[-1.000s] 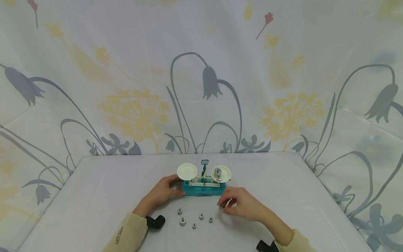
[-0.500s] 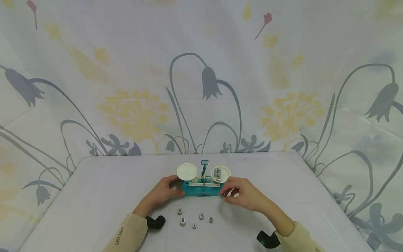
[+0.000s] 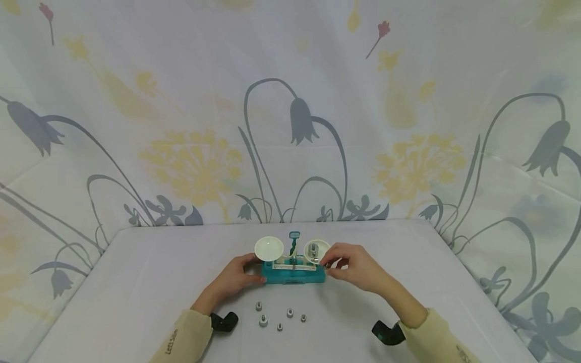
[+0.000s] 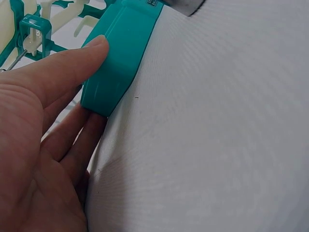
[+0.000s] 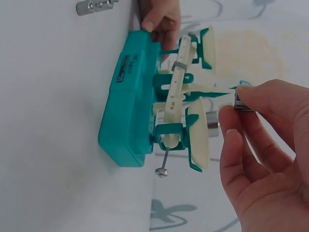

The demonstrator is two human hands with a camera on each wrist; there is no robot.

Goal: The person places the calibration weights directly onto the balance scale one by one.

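A small teal balance scale (image 3: 294,276) with two cream pans stands on the white table. My left hand (image 3: 233,277) grips the left end of its base, thumb (image 4: 99,48) on the front face and fingers behind. The left pan (image 3: 269,248) bears nothing. On the right pan (image 3: 323,246) stand metal weights (image 3: 313,250), partly hidden by my right hand (image 3: 356,267). Between thumb and forefinger, that hand pinches a small metal weight (image 5: 243,103), held beside the right pan and apart from it in the right wrist view.
Several knobbed metal weights (image 3: 263,320) lie scattered on the white tablecloth (image 3: 181,257) in front of the scale. Behind the table hangs a flower-printed curtain (image 3: 290,171). A black wrist camera (image 3: 388,333) sits under my right forearm, another (image 3: 224,321) by the left.
My right hand has moved up and away from me with the pinched weight, from in front of the base to the right pan's edge. The left hand stays on the base.
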